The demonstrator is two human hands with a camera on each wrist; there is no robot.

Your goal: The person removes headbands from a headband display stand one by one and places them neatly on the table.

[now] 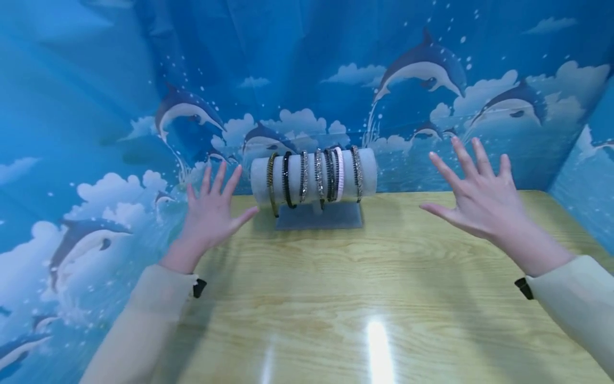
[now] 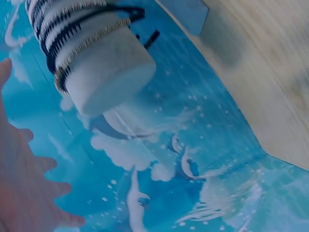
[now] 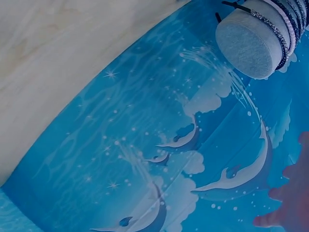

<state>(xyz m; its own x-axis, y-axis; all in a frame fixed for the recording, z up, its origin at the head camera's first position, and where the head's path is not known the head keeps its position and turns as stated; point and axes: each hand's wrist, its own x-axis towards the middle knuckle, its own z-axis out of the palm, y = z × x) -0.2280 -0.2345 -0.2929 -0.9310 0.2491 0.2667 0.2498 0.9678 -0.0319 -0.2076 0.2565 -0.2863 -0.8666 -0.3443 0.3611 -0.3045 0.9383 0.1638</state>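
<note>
A grey padded display stand [image 1: 369, 175] stands at the back of the table. Around its horizontal roll sit several toothed headbands: a gold one [image 1: 271, 180] at the left end, a black one [image 1: 286, 180], silvery ones and a pink one [image 1: 340, 175]. The left hand [image 1: 210, 216] hovers just left of the roll, fingers spread, holding nothing. Farther off on the right, the right hand [image 1: 486, 200] is raised with spread fingers and is likewise holding nothing. Dark headband ends [image 2: 137, 13] stick out past the roll in the left wrist view.
The stand's flat grey base [image 1: 318, 218] rests on a wood-grain table [image 1: 312, 277]. Blue sheeting [image 1: 297, 53] printed with dolphins and clouds rises behind the table and along both sides. Glare [image 1: 379, 346] shows on the tabletop near the front.
</note>
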